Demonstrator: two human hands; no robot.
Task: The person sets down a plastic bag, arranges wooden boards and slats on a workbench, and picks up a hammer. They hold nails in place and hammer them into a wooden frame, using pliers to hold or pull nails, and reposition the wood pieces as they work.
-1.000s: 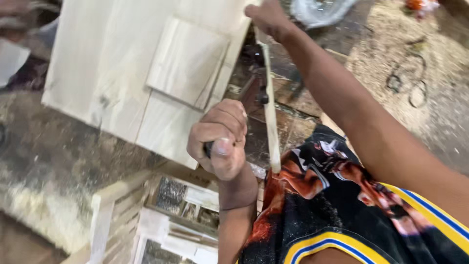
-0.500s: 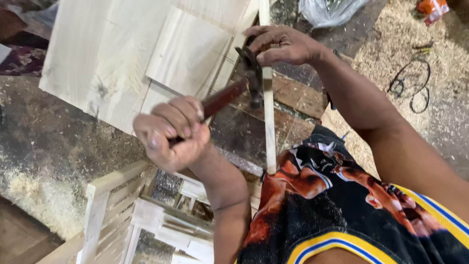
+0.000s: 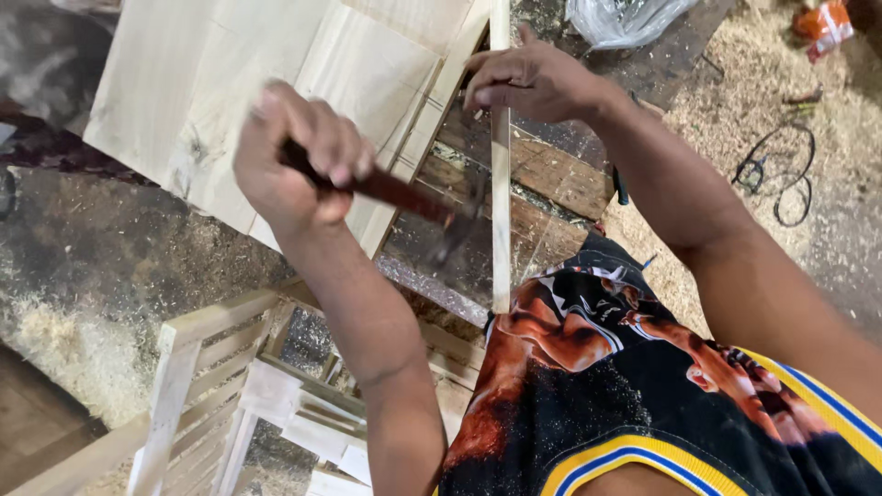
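Observation:
My left hand (image 3: 299,156) is shut on the reddish-brown handle of a hammer (image 3: 404,195). The hammer's blurred metal head hangs low, just left of a thin pale wooden strip (image 3: 501,230). That strip lies lengthwise across the dark workbench (image 3: 551,179). Near the strip's far end, my right hand (image 3: 533,83) pinches it and holds it in place. A large pale wooden panel (image 3: 230,101) with a raised inset lies to the left of the strip, under my left hand.
A pale slatted wooden frame (image 3: 202,404) stands at the lower left on a sawdust-covered floor (image 3: 101,266). A clear plastic bag (image 3: 625,18) lies at the top, a black cable (image 3: 781,170) and an orange packet (image 3: 822,23) at the right. Patterned shorts (image 3: 643,395) fill the lower right.
My left hand has risen and moved right with the hammer, whose head now points down beside the strip. My right hand has stayed on the strip, which now reaches closer to me.

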